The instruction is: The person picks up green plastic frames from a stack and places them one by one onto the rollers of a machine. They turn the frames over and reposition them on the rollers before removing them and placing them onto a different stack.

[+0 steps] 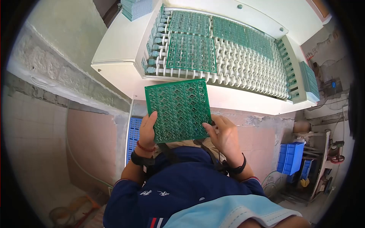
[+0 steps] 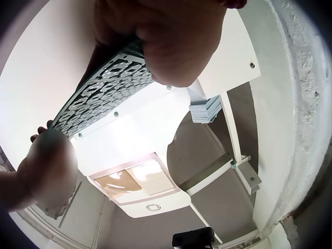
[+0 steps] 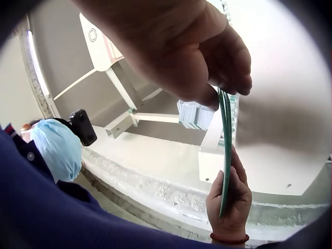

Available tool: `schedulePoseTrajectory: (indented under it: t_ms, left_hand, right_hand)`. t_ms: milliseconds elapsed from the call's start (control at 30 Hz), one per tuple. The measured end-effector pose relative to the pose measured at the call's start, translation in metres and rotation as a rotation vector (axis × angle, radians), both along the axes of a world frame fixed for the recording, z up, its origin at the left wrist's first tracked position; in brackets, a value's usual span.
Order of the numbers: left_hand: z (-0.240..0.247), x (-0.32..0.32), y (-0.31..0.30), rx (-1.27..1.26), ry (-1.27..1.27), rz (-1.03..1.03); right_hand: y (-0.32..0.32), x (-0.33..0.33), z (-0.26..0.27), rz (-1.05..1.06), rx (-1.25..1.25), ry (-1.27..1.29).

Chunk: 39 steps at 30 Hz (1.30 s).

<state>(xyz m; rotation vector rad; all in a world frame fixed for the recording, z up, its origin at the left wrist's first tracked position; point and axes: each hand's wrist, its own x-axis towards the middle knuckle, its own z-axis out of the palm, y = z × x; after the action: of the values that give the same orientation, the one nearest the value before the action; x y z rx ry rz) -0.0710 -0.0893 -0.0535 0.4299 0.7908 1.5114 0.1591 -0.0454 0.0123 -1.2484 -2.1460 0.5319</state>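
A thin stack of green circuit boards [image 1: 178, 110] is held in front of the body, its top face full of cut-outs. At the lower left edge my left hand [image 1: 147, 128] grips it, thumb on the face. My right hand [image 1: 225, 135] pinches the right edge between thumb and fingers. Edge-on in the right wrist view, the boards [image 3: 226, 150] show as layers slightly parted near the right fingertips. The left wrist view catches the boards' patterned face [image 2: 106, 91] at a slant.
Beyond the hands stands a white conveyor machine with rollers [image 1: 243, 64] carrying several green boards [image 1: 192, 52]. Board stacks [image 1: 137, 8] sit on its left end, and another stack [image 1: 310, 81] leans at its right end. Blue bins [image 1: 290, 157] stand at the right.
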Motion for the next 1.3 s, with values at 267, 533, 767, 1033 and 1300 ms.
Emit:
schedulePoseTrajectory:
  t_ms: [267,533,767,1033,1300]
  left_hand:
    - [-0.008,-0.001,-0.002,0.017,0.086,0.045]
    - [-0.004,-0.008,-0.004,0.016,-0.03,-0.011]
    - [0.0,-0.011,-0.008,0.028,-0.021,0.014]
    - [0.002,-0.011,-0.011,0.026,-0.013,0.008]
    - [0.004,-0.007,-0.003,-0.01,0.035,0.016]
  right_hand:
    - [-0.001,0.0,-0.012,-0.013,-0.128,0.173]
    - [0.032,0.024,-0.007,-0.108,-0.551,0.823]
    - [0.131,0.08,0.012,-0.259,-0.324,1.045]
    - [0.223,0.121,-0.007,-0.571,-0.24,0.374]
    - [0.249,0.213,-0.008,-0.706,-0.005,-0.085]
